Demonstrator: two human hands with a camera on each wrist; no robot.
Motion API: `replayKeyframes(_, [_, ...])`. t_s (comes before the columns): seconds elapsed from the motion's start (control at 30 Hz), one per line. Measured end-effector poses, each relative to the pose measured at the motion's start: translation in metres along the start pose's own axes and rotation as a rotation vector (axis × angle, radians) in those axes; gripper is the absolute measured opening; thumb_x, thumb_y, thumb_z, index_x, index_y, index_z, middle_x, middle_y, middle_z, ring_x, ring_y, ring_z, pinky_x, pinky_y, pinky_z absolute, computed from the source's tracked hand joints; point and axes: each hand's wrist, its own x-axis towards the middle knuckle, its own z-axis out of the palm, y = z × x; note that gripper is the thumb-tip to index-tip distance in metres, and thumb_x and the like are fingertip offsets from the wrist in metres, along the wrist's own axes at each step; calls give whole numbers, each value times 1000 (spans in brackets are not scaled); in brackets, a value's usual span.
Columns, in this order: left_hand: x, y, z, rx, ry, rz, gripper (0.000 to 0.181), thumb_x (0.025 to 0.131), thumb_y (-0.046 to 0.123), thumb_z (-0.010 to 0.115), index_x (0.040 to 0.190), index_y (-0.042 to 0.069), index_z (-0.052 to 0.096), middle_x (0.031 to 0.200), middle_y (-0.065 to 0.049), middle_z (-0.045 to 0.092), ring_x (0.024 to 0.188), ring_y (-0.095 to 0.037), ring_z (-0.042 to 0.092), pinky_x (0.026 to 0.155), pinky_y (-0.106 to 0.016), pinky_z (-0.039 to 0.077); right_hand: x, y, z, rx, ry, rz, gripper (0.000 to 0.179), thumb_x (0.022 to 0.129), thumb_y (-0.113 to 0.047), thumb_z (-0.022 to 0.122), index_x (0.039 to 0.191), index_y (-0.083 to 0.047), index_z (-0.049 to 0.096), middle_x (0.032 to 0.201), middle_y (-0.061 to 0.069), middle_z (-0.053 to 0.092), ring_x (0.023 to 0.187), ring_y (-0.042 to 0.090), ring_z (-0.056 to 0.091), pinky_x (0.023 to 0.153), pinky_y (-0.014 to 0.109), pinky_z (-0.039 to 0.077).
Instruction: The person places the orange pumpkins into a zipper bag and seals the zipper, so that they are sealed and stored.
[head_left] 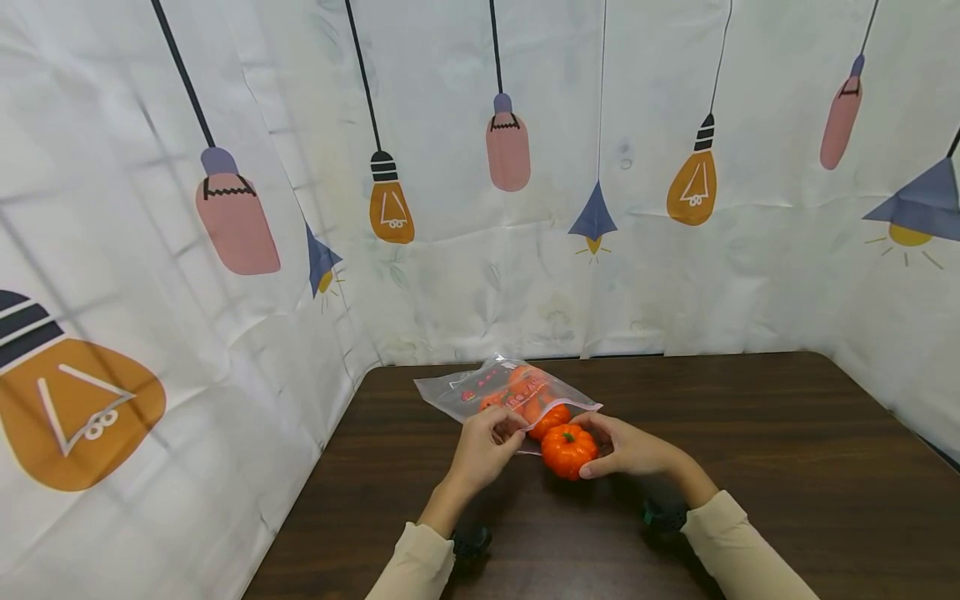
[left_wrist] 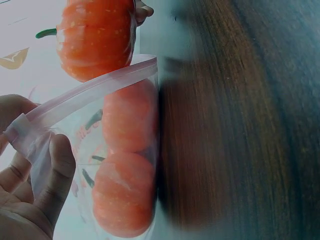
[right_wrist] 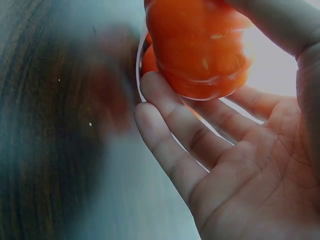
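Note:
A clear zip bag [head_left: 456, 395] with red print lies on the table, its mouth towards me. My left hand [head_left: 480, 454] pinches the bag's rim between thumb and fingers, and the left wrist view shows that edge [left_wrist: 95, 90] held up. Several small orange pumpkins [left_wrist: 124, 195] with green stems sit inside. Another orange pumpkin [head_left: 568, 452] is at the bag's mouth, where my right hand [head_left: 637, 448] grips it from the right, thumb on the near side. In the right wrist view, fingers [right_wrist: 165, 130] reach under and behind this pumpkin [right_wrist: 200, 50].
The dark wooden table [head_left: 750, 467] stretches out on both sides of the bag. Behind it and to the left hangs a white curtain [head_left: 450, 292] printed with lamps and bulbs. A dark wrist device [head_left: 471, 543] sits at the left cuff.

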Motion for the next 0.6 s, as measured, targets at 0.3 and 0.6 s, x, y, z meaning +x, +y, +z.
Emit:
replayKeyframes(0.3, [0, 1, 0, 20, -25, -15, 12, 86, 2, 76, 91, 13, 76, 79, 0, 69, 66, -5, 58, 62, -20, 54, 2, -2, 5, 2, 26, -15, 69, 89, -24, 79, 145, -8, 43, 136, 13, 57, 118, 28, 59, 94, 25, 54])
replayKeyframes(0.6, [0, 2, 0, 25, -49, -3, 11, 86, 2, 76, 92, 12, 75, 78, 0, 67, 66, -6, 58, 61, -20, 53, 3, 1, 6, -55, 100, -15, 70, 89, -26, 79, 144, -2, 43, 136, 15, 58, 119, 27, 59, 95, 28, 54])
